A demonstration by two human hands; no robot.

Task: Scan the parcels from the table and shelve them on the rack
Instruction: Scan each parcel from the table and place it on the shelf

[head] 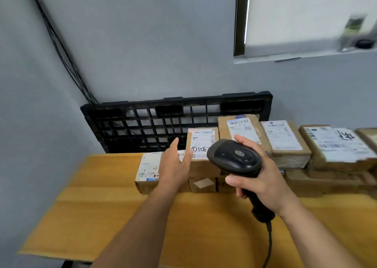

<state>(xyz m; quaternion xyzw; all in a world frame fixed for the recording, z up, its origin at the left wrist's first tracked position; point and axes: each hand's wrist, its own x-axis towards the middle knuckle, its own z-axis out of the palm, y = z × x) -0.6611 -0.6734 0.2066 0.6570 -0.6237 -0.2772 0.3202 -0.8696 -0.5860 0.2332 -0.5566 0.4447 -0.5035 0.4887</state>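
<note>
We are looking down over a wooden table [98, 216], with both our bare forearms stretching out across it. Nearest to us, on the right, our right hand [265, 182] is wrapping its fingers and thumb round the handle of a black barcode scanner [236, 157]. It is holding the scanner with its broad head pointing away toward the parcels. The scanner's black cable [269, 241] is hanging from the handle toward the near edge of the table.

To the left, our left hand [175, 165] is hovering open and holding nothing, with fingers straight and close together and the thumb spread. It is sitting over the right end of a low cardboard parcel [146, 171] with a white label, and we cannot tell whether it is touching it.

Just beyond, a taller labelled box [202, 143] bearing handwritten marks is standing on other boxes. A row of brown parcels [285, 143] is lying stacked along the far side of the table, running off to the right with labels facing up.

Behind them a black plastic pallet [142, 125] is leaning upright against the grey wall. Black wall cables [61, 53] are running down the far left corner. A window ledge [306, 56] is showing at the upper right, with blurred items resting on it
</note>
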